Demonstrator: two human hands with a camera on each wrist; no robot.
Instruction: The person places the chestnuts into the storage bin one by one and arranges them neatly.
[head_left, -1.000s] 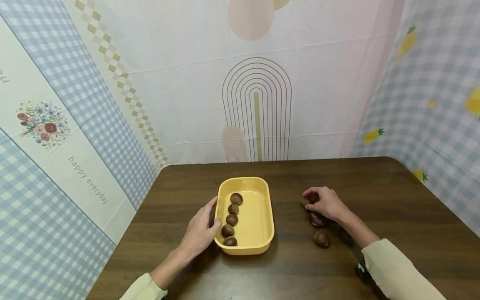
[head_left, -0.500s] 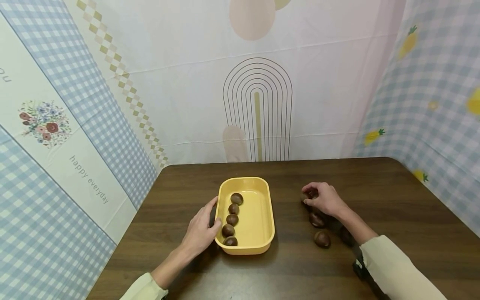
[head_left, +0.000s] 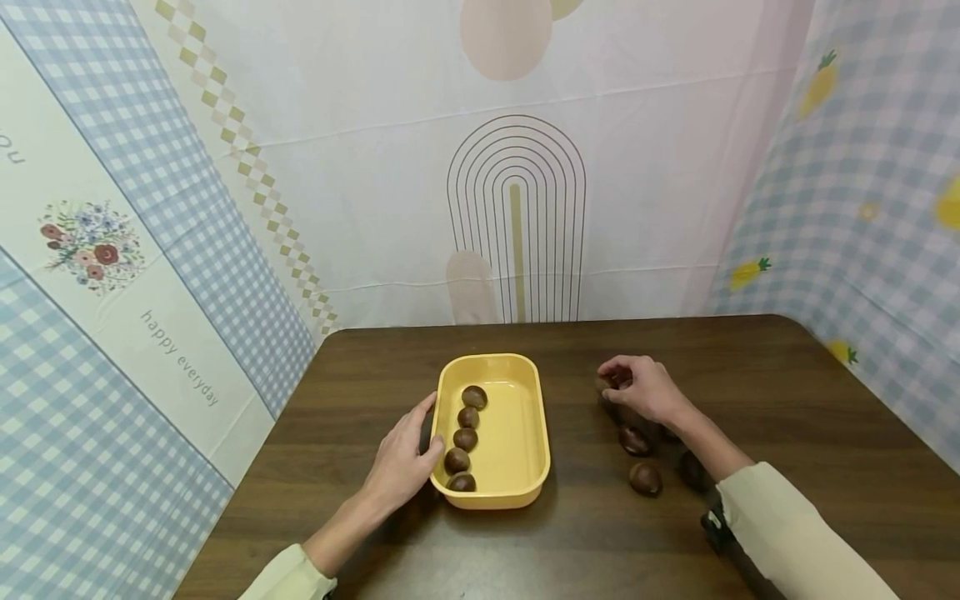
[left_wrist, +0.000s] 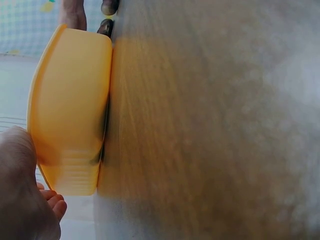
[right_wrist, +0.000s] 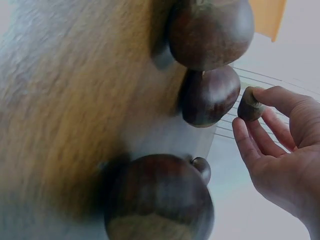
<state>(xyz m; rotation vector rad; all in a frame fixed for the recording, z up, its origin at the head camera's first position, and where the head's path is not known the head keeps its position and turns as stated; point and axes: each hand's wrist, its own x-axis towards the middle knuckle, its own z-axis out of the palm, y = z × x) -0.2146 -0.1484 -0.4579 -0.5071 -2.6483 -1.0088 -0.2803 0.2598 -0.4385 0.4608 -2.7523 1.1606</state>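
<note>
My right hand (head_left: pixel 648 392) pinches a brown chestnut (right_wrist: pixel 249 106) between thumb and fingertips; the right wrist view shows it raised off the table. Below this hand lie loose chestnuts, among them a glossy one (head_left: pixel 633 440) and a nearer one (head_left: pixel 645 479). Another (head_left: pixel 692 471) is partly covered by the forearm. At the left side of a yellow rectangular dish (head_left: pixel 517 442), my left hand (head_left: pixel 401 462) holds the rim, thumb on the edge and fingers along the outer wall. Inside, several chestnuts form a row along the left side, one of them (head_left: pixel 465 439) mid-row.
The dish stands on a dark brown wooden table (head_left: pixel 585 542). A pale printed cloth (head_left: pixel 645 208) hangs behind the table, with blue checked cloth (head_left: pixel 885 275) at the right and more at the left.
My right hand has moved slightly up and to the left in the head view, carrying the pinched chestnut away from the loose ones. The left hand and the dish stay put.
</note>
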